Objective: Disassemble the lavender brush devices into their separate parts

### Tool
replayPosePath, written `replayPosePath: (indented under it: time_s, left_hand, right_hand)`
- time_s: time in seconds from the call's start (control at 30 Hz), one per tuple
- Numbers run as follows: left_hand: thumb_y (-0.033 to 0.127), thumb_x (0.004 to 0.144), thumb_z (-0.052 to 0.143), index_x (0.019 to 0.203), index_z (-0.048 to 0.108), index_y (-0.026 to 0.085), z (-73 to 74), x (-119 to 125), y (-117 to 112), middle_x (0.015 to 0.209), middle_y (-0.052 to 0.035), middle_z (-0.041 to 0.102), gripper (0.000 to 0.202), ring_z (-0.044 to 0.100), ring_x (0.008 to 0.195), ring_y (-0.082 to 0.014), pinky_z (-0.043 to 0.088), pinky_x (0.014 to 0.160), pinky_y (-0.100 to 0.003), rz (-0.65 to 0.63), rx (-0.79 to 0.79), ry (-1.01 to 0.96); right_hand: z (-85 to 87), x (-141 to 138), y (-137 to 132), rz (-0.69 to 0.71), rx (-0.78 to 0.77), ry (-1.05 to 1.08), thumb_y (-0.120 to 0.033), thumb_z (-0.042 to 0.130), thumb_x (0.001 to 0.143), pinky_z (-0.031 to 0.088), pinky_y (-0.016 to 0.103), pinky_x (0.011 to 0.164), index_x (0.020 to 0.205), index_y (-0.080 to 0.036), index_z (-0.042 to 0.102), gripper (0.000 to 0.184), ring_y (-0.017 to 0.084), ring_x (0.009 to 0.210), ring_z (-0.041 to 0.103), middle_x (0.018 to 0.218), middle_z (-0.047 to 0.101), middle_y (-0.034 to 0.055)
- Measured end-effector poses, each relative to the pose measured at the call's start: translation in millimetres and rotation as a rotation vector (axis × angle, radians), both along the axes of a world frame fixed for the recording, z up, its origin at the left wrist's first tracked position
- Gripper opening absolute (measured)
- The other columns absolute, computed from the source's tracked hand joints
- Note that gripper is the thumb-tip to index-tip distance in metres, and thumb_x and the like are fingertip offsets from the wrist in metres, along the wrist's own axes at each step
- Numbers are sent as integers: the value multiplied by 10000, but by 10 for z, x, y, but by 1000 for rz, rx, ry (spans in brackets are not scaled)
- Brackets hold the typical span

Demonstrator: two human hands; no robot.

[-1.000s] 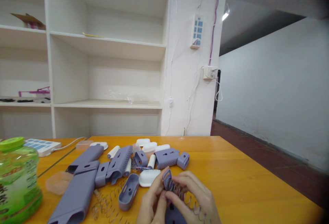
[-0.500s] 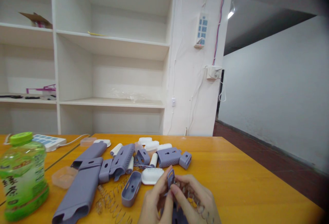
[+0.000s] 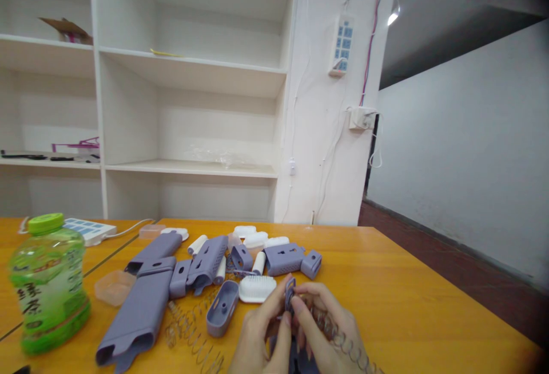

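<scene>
At the bottom centre, my left hand [image 3: 257, 334] and my right hand [image 3: 326, 328] meet over the orange table [image 3: 407, 305]. Together they pinch a small purple plastic piece [image 3: 290, 295] held upright between the fingertips. A long metal coil spring [image 3: 338, 337] runs from that piece down across my right hand, which grips it. A darker purple part lies under both hands, mostly hidden. Just beyond my fingers sit a white brush head [image 3: 256, 288] and a purple oval cap [image 3: 222, 315].
Several purple housings [image 3: 141, 311] and white rollers [image 3: 257, 241] lie scattered left of centre, with loose springs [image 3: 193, 334] beside them. A green drink bottle [image 3: 49, 285] stands at the far left, a power strip [image 3: 92, 228] behind it. White shelves [image 3: 193, 168] rise behind the table.
The view has shifted, so everything sits a little further right and higher. My fingers have turned the purple piece more upright, and the spring has slid lower across my right hand.
</scene>
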State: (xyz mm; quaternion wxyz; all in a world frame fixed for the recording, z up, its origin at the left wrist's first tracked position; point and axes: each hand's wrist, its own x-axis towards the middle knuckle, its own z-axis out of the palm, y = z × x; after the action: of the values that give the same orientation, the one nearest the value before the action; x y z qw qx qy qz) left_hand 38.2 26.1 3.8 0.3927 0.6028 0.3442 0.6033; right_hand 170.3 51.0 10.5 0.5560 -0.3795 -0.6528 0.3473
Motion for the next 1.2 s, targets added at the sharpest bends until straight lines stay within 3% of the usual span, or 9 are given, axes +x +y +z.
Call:
replayPosePath:
  time_s: [0.07, 0.23, 0.4, 0.47, 0.57, 0.67, 0.9, 1.03, 1.2]
  left_hand:
    - [495, 948, 529, 1427, 539, 204, 11, 13, -14, 1154, -115, 737, 560, 723, 752, -161, 597, 817, -267, 22, 2, 26]
    - [459, 916, 593, 1322, 646, 208, 30, 40, -30, 1156, -102, 743, 480, 724, 877, -208, 581, 806, -242, 161, 8, 71]
    - [491, 946, 526, 1320, 635, 154, 37, 8, 19, 918, -104, 762, 515, 678, 648, -168, 554, 632, -227, 143, -48, 127]
    - [512, 949, 509, 1323, 616, 129, 56, -18, 42, 814, -92, 741, 546, 656, 600, -169, 535, 582, -235, 100, -110, 127]
    - [523, 946, 509, 1263, 631, 103, 93, -42, 67, 700, -57, 688, 541, 624, 560, -162, 512, 541, -240, 43, -186, 87]
    - [527, 944, 505, 1193, 653, 87, 120, -42, 73, 590, -18, 626, 526, 577, 487, -141, 469, 484, -226, -25, -221, 71]
    - [530, 943, 507, 1193, 655, 75, 125, -41, 33, 589, -17, 619, 540, 566, 482, -125, 462, 488, -220, -71, -238, 94]
    - [574, 919, 534, 1315, 586, 82, 35, -21, 39, 608, -20, 638, 634, 576, 491, -123, 480, 503, -224, -114, -232, 27]
    - [601, 900, 551, 1340, 575, 88, -48, -2, 50, 606, -19, 633, 676, 574, 493, -123, 484, 501, -224, -111, -217, -17]
  right_hand:
    - [30, 3, -19, 29, -48, 30, -564, 651, 867, 424, 175, 410, 958, -195, 664, 381, 110, 429, 545, 571, 624, -7]
    - [84, 9, -43, 126, -149, 106, -594, 639, 862, 425, 192, 418, 982, -196, 619, 417, 109, 445, 541, 633, 619, -13]
    - [52, 17, -1, 148, -177, 80, -573, 604, 897, 378, 185, 385, 1075, -181, 600, 430, 101, 406, 507, 589, 584, -34]
    - [53, 73, 20, 171, -121, -31, -537, 600, 910, 429, 203, 421, 1123, -181, 603, 415, 125, 459, 558, 624, 605, -18]
    - [105, 207, 31, 154, 100, -284, -400, 642, 907, 557, 275, 706, 1161, -218, 618, 314, 189, 776, 675, 870, 679, 43]
    - [184, 302, 16, 147, 309, -452, -257, 615, 912, 526, 302, 889, 1165, -256, 623, 253, 205, 982, 646, 1054, 648, 57]
    - [199, 251, 3, 84, 380, -484, -150, 583, 883, 520, 254, 814, 1082, -256, 629, 230, 173, 893, 630, 965, 627, 18]
    - [143, 255, 35, 41, 366, -467, -133, 582, 856, 503, 245, 739, 1009, -244, 625, 194, 165, 822, 610, 903, 608, 8]
    - [104, 255, 82, 16, 448, -436, -141, 574, 848, 484, 241, 673, 986, -228, 613, 168, 160, 757, 587, 854, 586, 12]
